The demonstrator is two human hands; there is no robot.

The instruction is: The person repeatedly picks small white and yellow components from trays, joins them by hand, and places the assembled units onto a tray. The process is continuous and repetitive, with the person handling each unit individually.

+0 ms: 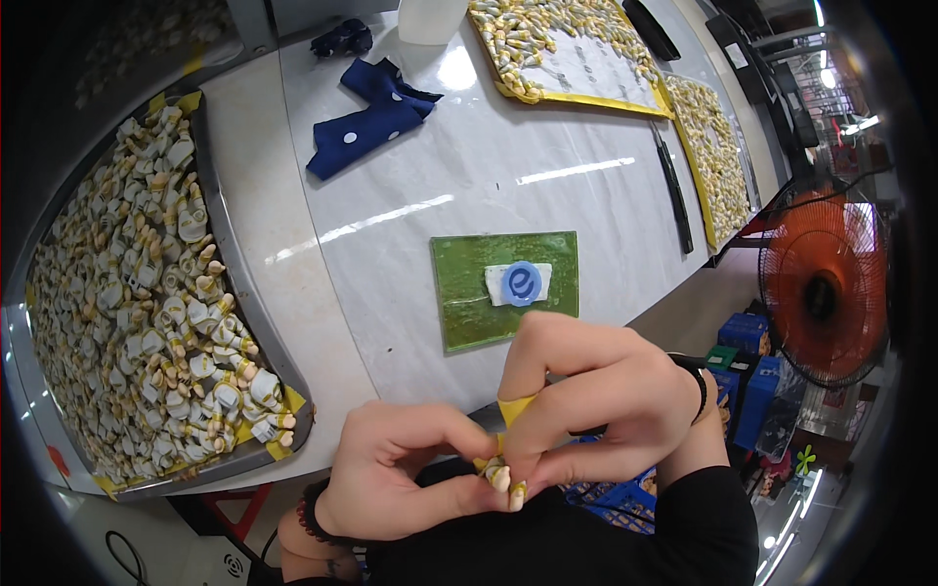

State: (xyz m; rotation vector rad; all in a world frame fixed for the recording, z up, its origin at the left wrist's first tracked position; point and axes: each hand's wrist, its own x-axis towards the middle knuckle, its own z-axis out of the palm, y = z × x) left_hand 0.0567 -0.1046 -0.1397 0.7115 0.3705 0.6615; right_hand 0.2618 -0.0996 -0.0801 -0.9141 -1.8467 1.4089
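Note:
My left hand (pixel 386 479) and my right hand (pixel 611 396) meet at the near edge of the table. Their thumbs and fingers pinch a tiny painted figure part (pixel 498 477), whitish with yellow trim and flesh-coloured ends; the fingers hide much of it. Yellow wrapping (pixel 514 408) shows at a right finger, and more yellow lies by the left fingertip. Just beyond the hands lies a green translucent slab (pixel 464 298). On it sits a white pad (pixel 499 290) with a round blue piece (pixel 523 283) bearing a dark curved mark.
A grey tray (pixel 217 210) heaped with similar white-and-yellow parts stands at left. Far back are a yellow-edged tray (pixel 586 101) of small pieces, a dotted navy cloth (pixel 366 132) and a white container (pixel 430 21). A dark slim tool (pixel 672 190) and an orange fan (pixel 821 288) are at right.

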